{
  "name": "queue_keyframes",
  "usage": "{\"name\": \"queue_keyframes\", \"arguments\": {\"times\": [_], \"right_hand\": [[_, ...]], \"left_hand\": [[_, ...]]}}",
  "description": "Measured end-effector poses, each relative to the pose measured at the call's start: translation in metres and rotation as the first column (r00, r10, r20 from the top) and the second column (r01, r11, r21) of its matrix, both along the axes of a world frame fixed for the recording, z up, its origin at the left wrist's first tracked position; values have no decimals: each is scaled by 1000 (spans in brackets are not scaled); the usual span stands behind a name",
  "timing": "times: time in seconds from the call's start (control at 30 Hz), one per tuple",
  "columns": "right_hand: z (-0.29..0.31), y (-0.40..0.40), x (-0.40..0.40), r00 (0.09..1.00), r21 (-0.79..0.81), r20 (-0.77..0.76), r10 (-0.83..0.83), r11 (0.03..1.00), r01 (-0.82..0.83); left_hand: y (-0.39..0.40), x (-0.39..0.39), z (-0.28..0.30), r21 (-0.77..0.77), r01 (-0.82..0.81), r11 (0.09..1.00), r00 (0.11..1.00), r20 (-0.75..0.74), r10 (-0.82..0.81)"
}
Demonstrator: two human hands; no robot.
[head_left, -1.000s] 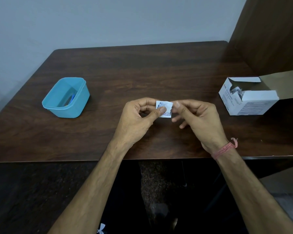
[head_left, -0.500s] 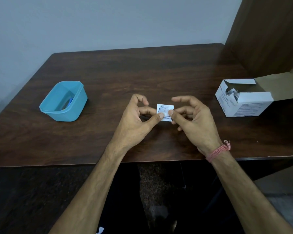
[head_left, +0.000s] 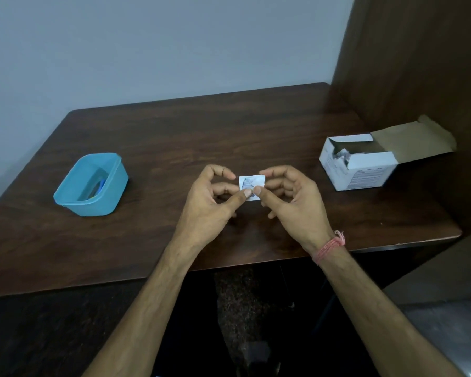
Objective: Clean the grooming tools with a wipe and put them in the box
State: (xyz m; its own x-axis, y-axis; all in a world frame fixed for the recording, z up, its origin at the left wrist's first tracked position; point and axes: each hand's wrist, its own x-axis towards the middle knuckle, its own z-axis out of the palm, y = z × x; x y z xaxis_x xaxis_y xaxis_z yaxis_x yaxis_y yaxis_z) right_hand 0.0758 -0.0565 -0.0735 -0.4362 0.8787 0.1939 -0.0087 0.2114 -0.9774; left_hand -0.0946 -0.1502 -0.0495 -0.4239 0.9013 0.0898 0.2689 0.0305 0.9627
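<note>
2 hands point(head_left: 256, 205) now pinch the wipe packet point(head_left: 251, 184); right thumb has closed on it.

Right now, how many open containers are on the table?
2. A blue plastic tub sits at the left, and a white cardboard box with its flap open sits at the right. None other shows.

Dark wood-grain table point(head_left: 174, 137), slight sheen; blue plastic tub point(head_left: 74, 194); cardboard carton point(head_left: 365, 170).
</note>
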Motion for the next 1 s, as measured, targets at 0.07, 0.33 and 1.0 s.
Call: {"name": "queue_keyframes", "arguments": {"times": [0.07,0.33,1.0], "right_hand": [[3,-6,14,997,-48,-64,-34,998,31],[3,-40,109,959,-200,-131,-250,955,221],[-197,-131,326,704,-591,474,-529,402,700]], "left_hand": [[0,14,8,9,-8,1000,998,57,8],[11,101,12,64,157,985,972,168,-166],[1,256,-64,-201,450,870,892,138,-430]]}}
